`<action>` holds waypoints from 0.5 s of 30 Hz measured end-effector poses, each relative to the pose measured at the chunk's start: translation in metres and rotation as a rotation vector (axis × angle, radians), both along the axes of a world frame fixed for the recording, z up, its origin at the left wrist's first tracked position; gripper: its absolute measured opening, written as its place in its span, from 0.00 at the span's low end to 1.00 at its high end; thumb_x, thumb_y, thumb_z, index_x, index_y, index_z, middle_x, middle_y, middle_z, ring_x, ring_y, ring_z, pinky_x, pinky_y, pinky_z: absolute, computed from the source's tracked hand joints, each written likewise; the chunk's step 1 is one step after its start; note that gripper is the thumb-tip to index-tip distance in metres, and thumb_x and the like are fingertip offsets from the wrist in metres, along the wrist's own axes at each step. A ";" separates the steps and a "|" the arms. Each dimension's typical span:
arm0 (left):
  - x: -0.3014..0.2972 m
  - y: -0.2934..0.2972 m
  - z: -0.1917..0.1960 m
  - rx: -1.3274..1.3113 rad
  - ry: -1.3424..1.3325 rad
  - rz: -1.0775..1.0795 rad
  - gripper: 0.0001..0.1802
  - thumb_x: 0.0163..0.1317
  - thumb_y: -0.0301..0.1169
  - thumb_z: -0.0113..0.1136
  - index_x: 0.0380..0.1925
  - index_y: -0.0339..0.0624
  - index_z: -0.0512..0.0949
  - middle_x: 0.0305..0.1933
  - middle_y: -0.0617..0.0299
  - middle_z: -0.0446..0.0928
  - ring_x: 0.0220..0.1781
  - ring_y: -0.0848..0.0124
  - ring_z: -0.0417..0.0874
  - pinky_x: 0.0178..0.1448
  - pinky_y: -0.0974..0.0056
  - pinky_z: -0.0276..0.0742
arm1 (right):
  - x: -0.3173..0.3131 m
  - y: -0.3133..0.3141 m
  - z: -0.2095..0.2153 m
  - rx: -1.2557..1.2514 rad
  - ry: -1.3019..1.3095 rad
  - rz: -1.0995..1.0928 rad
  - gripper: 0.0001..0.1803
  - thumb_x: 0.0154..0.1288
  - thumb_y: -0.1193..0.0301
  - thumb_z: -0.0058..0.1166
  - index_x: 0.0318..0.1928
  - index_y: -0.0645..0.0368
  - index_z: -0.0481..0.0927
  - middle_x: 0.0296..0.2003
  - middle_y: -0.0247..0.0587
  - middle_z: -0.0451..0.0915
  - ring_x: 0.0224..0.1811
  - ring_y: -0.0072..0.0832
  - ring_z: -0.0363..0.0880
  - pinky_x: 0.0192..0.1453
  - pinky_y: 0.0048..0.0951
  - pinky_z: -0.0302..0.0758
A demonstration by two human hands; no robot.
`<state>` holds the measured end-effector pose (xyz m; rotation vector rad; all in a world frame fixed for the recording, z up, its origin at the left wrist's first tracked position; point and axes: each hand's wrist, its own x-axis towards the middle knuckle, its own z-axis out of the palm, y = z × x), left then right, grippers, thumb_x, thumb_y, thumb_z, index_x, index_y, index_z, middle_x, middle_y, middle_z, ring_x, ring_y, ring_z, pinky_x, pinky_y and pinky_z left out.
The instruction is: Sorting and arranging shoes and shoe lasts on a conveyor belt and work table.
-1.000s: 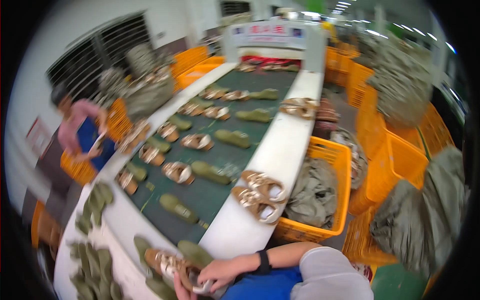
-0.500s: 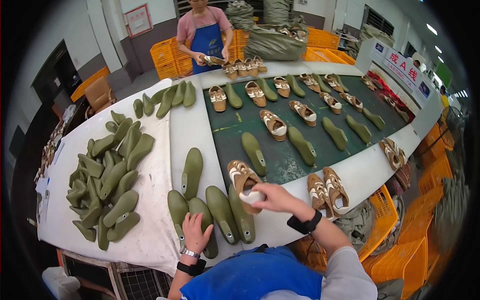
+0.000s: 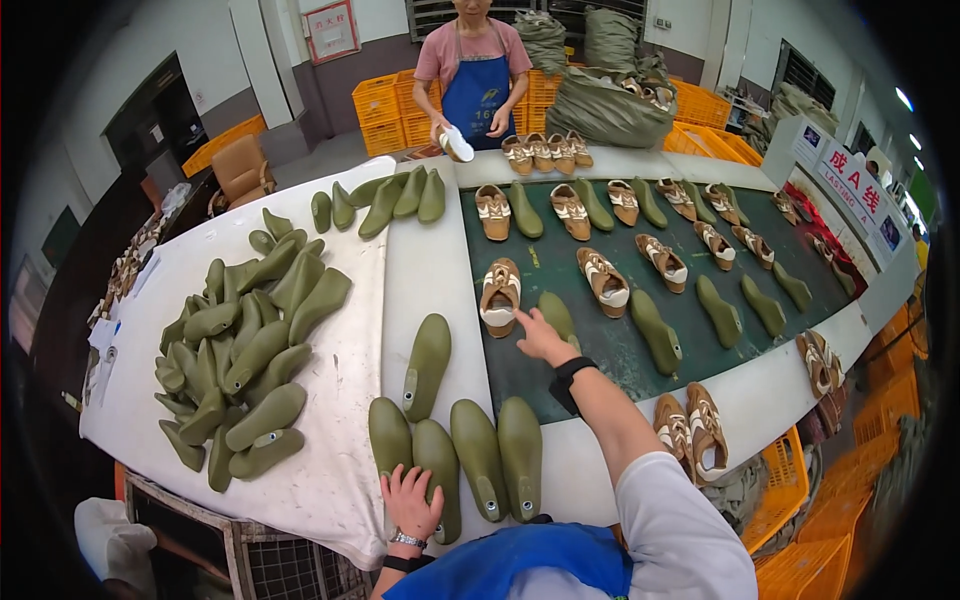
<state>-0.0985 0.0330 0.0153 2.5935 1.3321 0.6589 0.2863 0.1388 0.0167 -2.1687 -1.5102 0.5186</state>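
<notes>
From the head camera, looking down over a white worktop (image 3: pixel 430 250) beside a dark green conveyor belt (image 3: pixel 620 350). Right hand (image 3: pixel 541 337) stretched forward over the belt's near edge, fingers spread wide and flat, holding nothing. Just beyond its fingertips, slightly left: a tan and white shoe (image 3: pixel 500 296), long axis running away from the body, toe toward the far end. Just beside that shoe on the right, touching or nearly touching the hand: an olive shoe last (image 3: pixel 557 315), same lengthwise direction. Right hand clearly the nearer one to both. Left hand (image 3: pixel 411 503) low at the near edge, palm down, fingers loosely spread, resting on the heel ends of a row of four olive lasts (image 3: pixel 460 462) standing side by side, gripping nothing as far as can be told. One more last (image 3: pixel 427 364) lying alone just beyond the row. Heap of lasts (image 3: pixel 245 350) further left on white cloth. More shoes and lasts in pairs along the belt. Across the worktop, a person in a blue apron (image 3: pixel 476 95) holding a shoe. Orange crates (image 3: pixel 385 112) behind.
</notes>
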 end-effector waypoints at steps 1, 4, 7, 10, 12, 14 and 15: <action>0.000 0.000 0.000 0.000 -0.006 -0.002 0.17 0.50 0.39 0.57 0.40 0.45 0.78 0.47 0.59 0.75 0.59 0.54 0.65 0.66 0.43 0.49 | -0.003 -0.003 -0.007 -0.037 -0.008 0.048 0.36 0.51 0.76 0.53 0.63 0.46 0.60 0.63 0.59 0.53 0.57 0.53 0.67 0.59 0.41 0.68; -0.002 -0.001 -0.001 0.009 -0.003 -0.011 0.17 0.50 0.38 0.58 0.40 0.45 0.78 0.47 0.59 0.75 0.59 0.54 0.65 0.66 0.43 0.49 | -0.027 -0.037 -0.021 0.059 -0.002 0.192 0.29 0.53 0.71 0.53 0.58 0.50 0.67 0.56 0.55 0.64 0.53 0.53 0.70 0.56 0.42 0.70; -0.004 0.001 -0.002 0.007 -0.008 -0.021 0.17 0.51 0.38 0.59 0.40 0.44 0.78 0.48 0.59 0.74 0.60 0.54 0.65 0.66 0.43 0.49 | -0.070 -0.085 -0.022 0.075 0.122 0.382 0.27 0.55 0.61 0.55 0.56 0.52 0.69 0.51 0.53 0.68 0.52 0.51 0.70 0.55 0.41 0.70; -0.006 0.007 -0.001 -0.022 -0.024 -0.026 0.19 0.51 0.38 0.61 0.42 0.41 0.76 0.51 0.54 0.71 0.61 0.51 0.63 0.66 0.45 0.51 | -0.118 -0.137 -0.031 0.031 0.100 0.499 0.29 0.56 0.54 0.54 0.57 0.50 0.69 0.56 0.53 0.65 0.60 0.52 0.63 0.60 0.47 0.65; -0.017 0.021 -0.006 0.001 -0.176 -0.016 0.22 0.50 0.35 0.62 0.46 0.40 0.73 0.53 0.50 0.69 0.61 0.47 0.61 0.65 0.46 0.54 | -0.146 -0.162 -0.018 -0.090 0.030 0.435 0.29 0.57 0.54 0.52 0.58 0.49 0.69 0.60 0.51 0.62 0.65 0.52 0.54 0.63 0.54 0.57; -0.012 0.048 -0.005 0.026 -0.197 -0.064 0.25 0.49 0.32 0.62 0.49 0.39 0.71 0.55 0.46 0.67 0.62 0.44 0.60 0.65 0.48 0.56 | -0.157 -0.175 -0.018 -0.053 0.008 0.333 0.28 0.57 0.57 0.52 0.58 0.48 0.69 0.62 0.48 0.60 0.68 0.51 0.50 0.65 0.58 0.52; -0.003 0.062 0.001 0.028 -0.172 -0.091 0.26 0.49 0.31 0.62 0.50 0.39 0.70 0.55 0.45 0.66 0.62 0.44 0.61 0.65 0.49 0.57 | -0.160 -0.178 -0.016 -0.040 0.013 0.294 0.26 0.57 0.59 0.52 0.58 0.48 0.70 0.60 0.46 0.63 0.67 0.50 0.50 0.66 0.57 0.51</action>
